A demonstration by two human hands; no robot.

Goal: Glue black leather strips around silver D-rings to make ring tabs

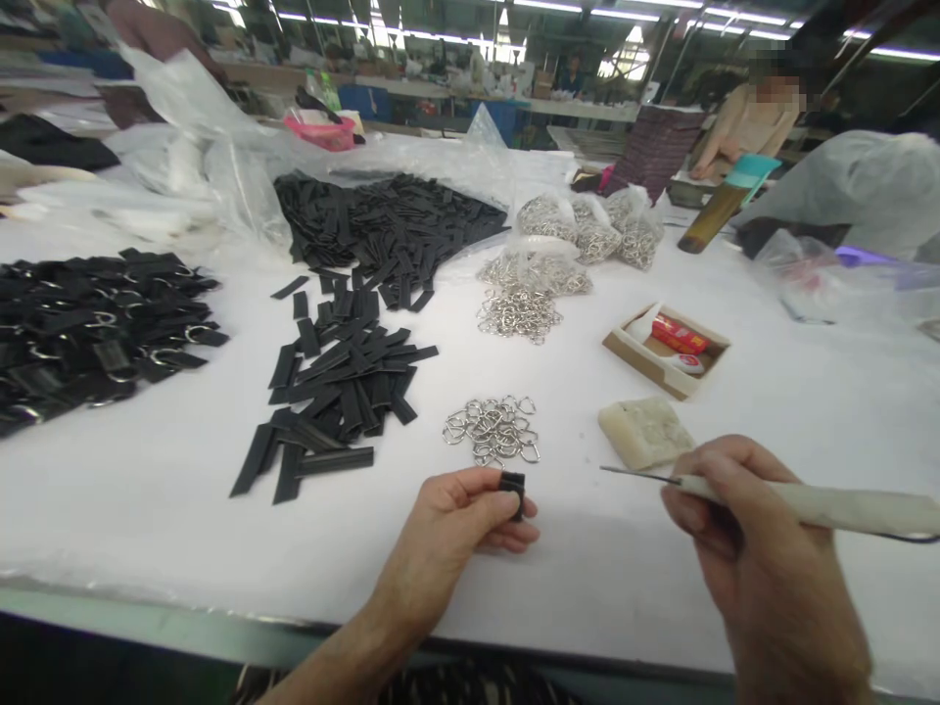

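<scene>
Black strip (pixel 512 483) | over the surface (pixel 587 578), just beside the metal rings (pixel 491 431) | left hand (pixel 455 509): fingers pinching the strip; right hand (pixel 756 529): fingers wrapped round the pointed tool (pixel 844 507) | I'd pinch firmly, tip clear of fingertips.

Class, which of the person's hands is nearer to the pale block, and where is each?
Right. The right hand is close to the pale block, at its near right side; the left hand is farther off, to the block's left.
</scene>
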